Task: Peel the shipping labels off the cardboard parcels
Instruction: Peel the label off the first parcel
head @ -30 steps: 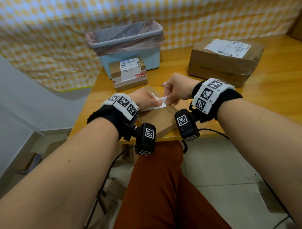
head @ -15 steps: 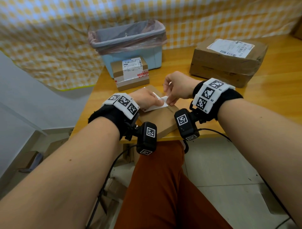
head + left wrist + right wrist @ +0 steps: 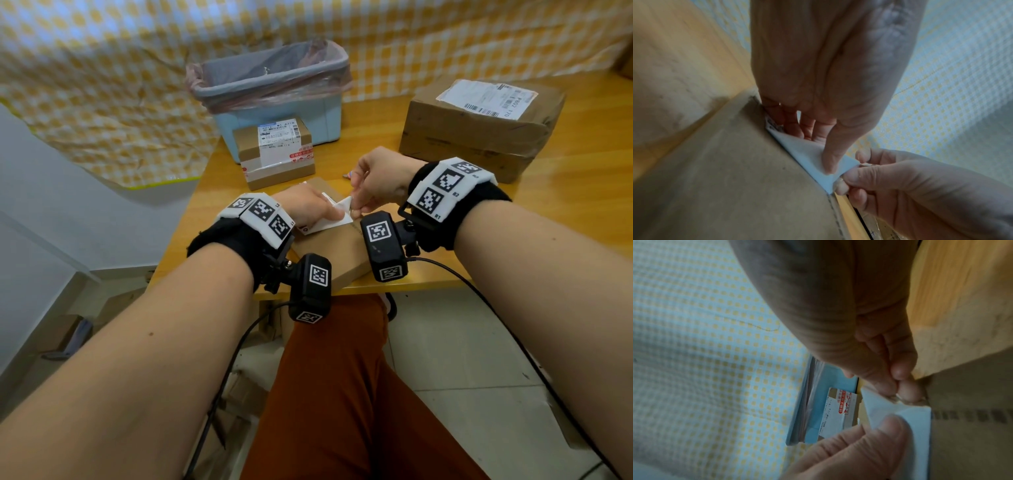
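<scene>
My rust-orange trouser leg (image 3: 342, 394) lower centre; light-blue bin (image 3: 274, 113) with pink liner (image 3: 270, 85) top centre on wooden table (image 3: 565, 240); yellow checked cloth (image 3: 102, 85) upper left; tiled floor (image 3: 462, 359)

Parcels (image 3: 346, 250) are matt brown cardboard, labels (image 3: 329, 222) smooth white paper. Tabletop (image 3: 565, 219) is glossy varnished wood. Bin (image 3: 281, 126) looks like pale blue plastic with a thin crinkly liner (image 3: 274, 82).

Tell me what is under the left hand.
Under the left hand lies the white label on the flat cardboard parcel; the right hand pinches its lifted corner. The label's print and the parcel's far part are covered by the hand.
</scene>
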